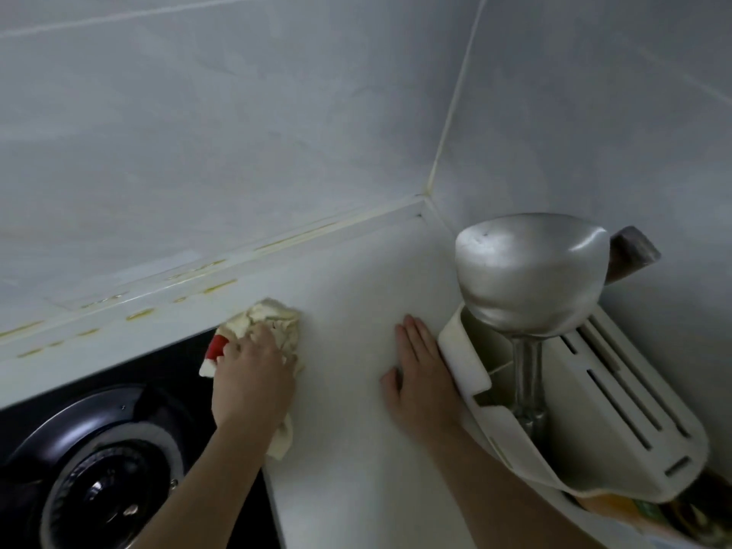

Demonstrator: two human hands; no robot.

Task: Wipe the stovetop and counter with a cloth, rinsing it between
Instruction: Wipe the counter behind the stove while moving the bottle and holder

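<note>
A crumpled cream cloth (273, 320) with a red patch lies at the far corner of the black stovetop (174, 370), where it meets the white counter (356, 287). My left hand (253, 380) grips the cloth and presses it down on the counter edge. My right hand (422, 380) rests flat on the counter, fingers straight, its outer side against a white utensil holder (467, 358).
A round gas burner (107, 473) sits at the lower left. The utensil holder, a slotted knife block (618, 394), carries a large steel ladle (530, 271) and a cleaver handle (633, 251). Yellow grease marks run along the ledge (138, 315) under the tiled wall.
</note>
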